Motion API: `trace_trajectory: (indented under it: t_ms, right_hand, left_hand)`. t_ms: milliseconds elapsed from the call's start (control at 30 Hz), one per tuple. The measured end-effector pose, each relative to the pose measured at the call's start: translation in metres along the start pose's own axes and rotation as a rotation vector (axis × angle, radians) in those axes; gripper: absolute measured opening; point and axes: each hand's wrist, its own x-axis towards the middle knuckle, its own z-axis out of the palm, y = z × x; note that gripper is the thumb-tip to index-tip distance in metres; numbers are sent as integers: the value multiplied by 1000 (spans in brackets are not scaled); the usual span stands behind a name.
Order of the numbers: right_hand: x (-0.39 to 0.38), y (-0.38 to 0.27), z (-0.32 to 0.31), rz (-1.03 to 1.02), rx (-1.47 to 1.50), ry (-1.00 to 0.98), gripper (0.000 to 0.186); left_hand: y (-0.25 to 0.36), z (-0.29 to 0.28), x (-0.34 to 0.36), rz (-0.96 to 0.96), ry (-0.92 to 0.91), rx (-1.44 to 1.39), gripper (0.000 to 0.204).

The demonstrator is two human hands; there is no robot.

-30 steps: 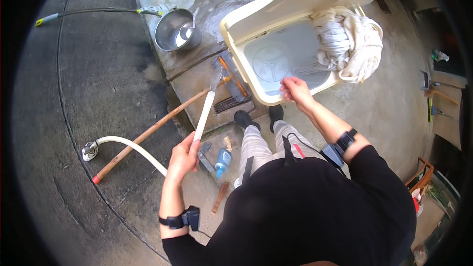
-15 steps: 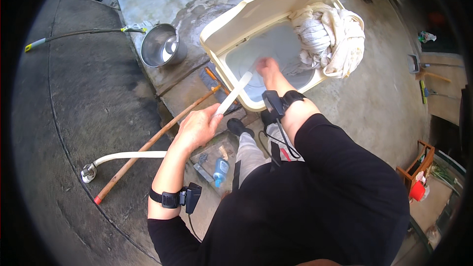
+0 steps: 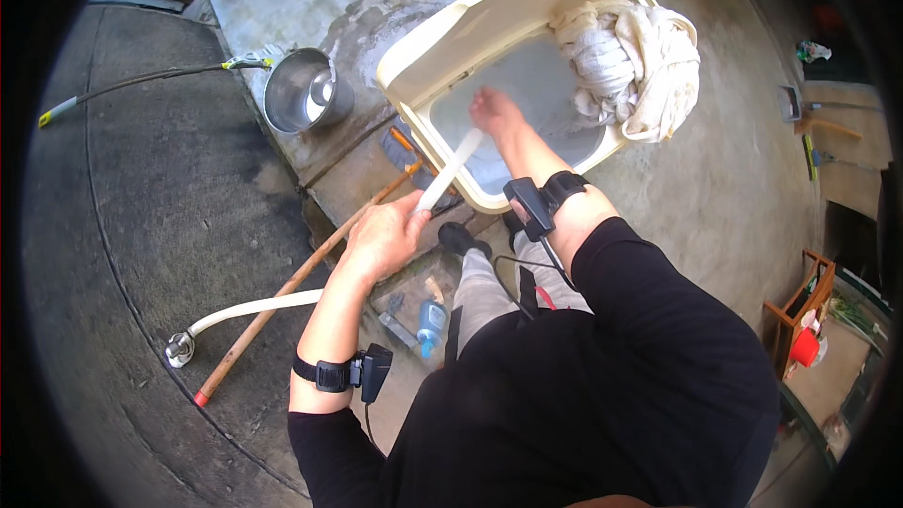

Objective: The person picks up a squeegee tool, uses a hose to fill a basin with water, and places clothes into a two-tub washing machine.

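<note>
My left hand (image 3: 384, 237) is closed around a white hose (image 3: 448, 172), whose front end reaches over the rim of a cream plastic tub (image 3: 489, 201). Behind my wrist the hose runs on to a metal fitting (image 3: 179, 350) on the dark floor. Inside the tub, my right hand (image 3: 496, 113) is just past the hose's end, above cloudy greyish water (image 3: 527, 75). Its fingers are small and blurred, so their grip is unclear. A bundled heap of whitish cloth (image 3: 635, 66) lies over the tub's right end. The hinged lid (image 3: 499, 5) stands raised on the far side.
To the tub's left stands a metal bucket (image 3: 303, 91), with a long-handled tool (image 3: 155, 78) beside it. A wooden pole (image 3: 273, 309) slants across the step under my left arm. A blue bottle (image 3: 432, 324) lies by my feet. A wooden rack (image 3: 800, 306) stands at right.
My right hand has moved slightly left and farther away inside the tub. My left hand, still on the hose, has shifted a little to the right.
</note>
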Motion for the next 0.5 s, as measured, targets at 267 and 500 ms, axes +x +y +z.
trace_trajectory:
  t_ms: [267, 500]
  right_hand:
    - [-119, 57, 3, 52, -630, 37, 58]
    - [-150, 68, 33, 214, -580, 59, 38]
  left_hand:
    - [-15, 13, 23, -50, 123, 352, 35]
    - [-16, 21, 31, 9, 34, 476, 35]
